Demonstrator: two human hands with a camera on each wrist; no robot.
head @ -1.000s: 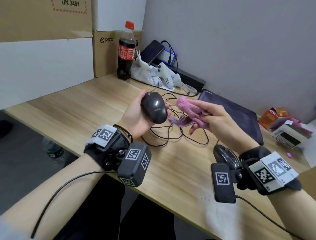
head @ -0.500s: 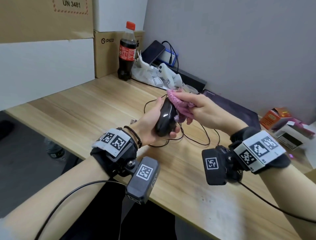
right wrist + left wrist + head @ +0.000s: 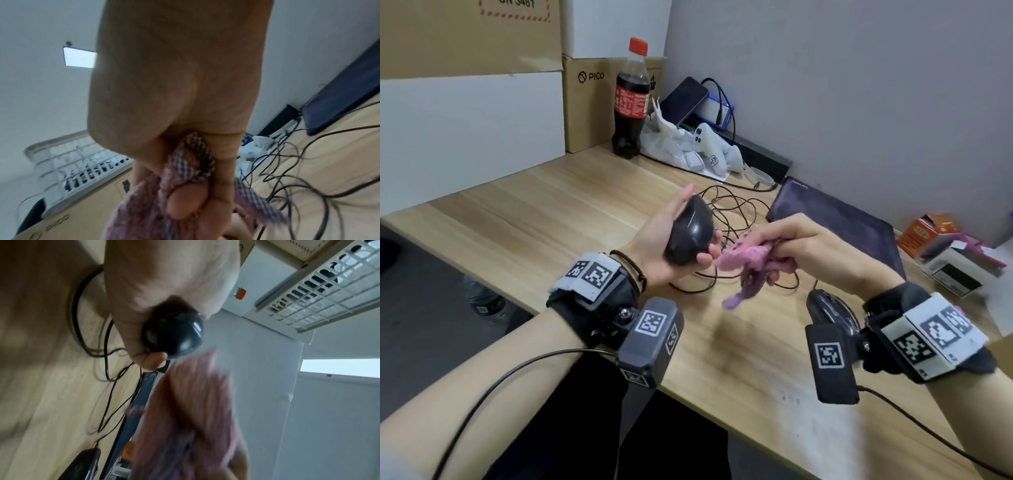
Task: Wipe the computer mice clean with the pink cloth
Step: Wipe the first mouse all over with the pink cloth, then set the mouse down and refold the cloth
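Observation:
My left hand (image 3: 671, 236) holds a black wired mouse (image 3: 690, 234) above the wooden desk (image 3: 551, 219), fingers curled round its body. The same mouse (image 3: 174, 335) shows dark and glossy in the left wrist view. My right hand (image 3: 801, 243) grips the bunched pink cloth (image 3: 746, 262) just right of that mouse, and a loose end hangs down. The right wrist view shows the cloth (image 3: 189, 164) pinched between thumb and fingers. A second black mouse (image 3: 828, 313) lies on the desk under my right wrist, partly hidden by the wrist camera.
Tangled mouse cables (image 3: 736, 212) lie behind the hands. A dark laptop (image 3: 835, 219) sits at the right, a cola bottle (image 3: 631, 102) and white controllers (image 3: 709, 147) at the back. Cardboard boxes (image 3: 589, 102) stand at the left, small boxes (image 3: 941, 246) at the far right.
The cloth was pressed on the upright mouse half a second ago; my right hand has now drawn it down and right, off the mouse. The left hand has tilted the mouse.

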